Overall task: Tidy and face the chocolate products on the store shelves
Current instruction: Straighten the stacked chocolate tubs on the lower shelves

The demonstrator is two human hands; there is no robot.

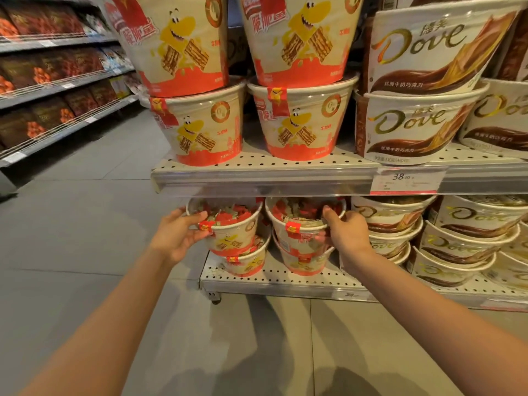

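Reaching under the upper shelf (285, 178), both bare hands are on the top tubs of two stacks on the bottom shelf (285, 281). At about 7 o'clock from the frame's centre, the left hand (178, 234) cups the left wafer-chocolate tub (231, 224): thumb on the clear lid's rim, fingers curled loosely against the tub's left wall. At about 5 o'clock, the right hand (344, 231) holds the right wafer-chocolate tub (300, 221), thumb hooked over the lid's edge and fingers wrapped round the right side. Each tub sits on another of the same kind, the left stack's lower tub (245, 262) and the right stack's lower tub (303, 261); the two stacks stand just beside each other, apart.

Toward 3 o'clock on the same shelf, stacks of white Dove chocolate tubs (457, 232) stand close beside the right hand. Above, at 12 o'clock, four large wafer tubs (297, 121) are stacked two high, with more Dove tubs (414, 127) at 2 o'clock. A price tag (405, 181) reading 38 hangs on the upper shelf's front strip. At 10 o'clock, across the grey tiled floor (100, 224), another rack holds dark brown bags (43, 115).
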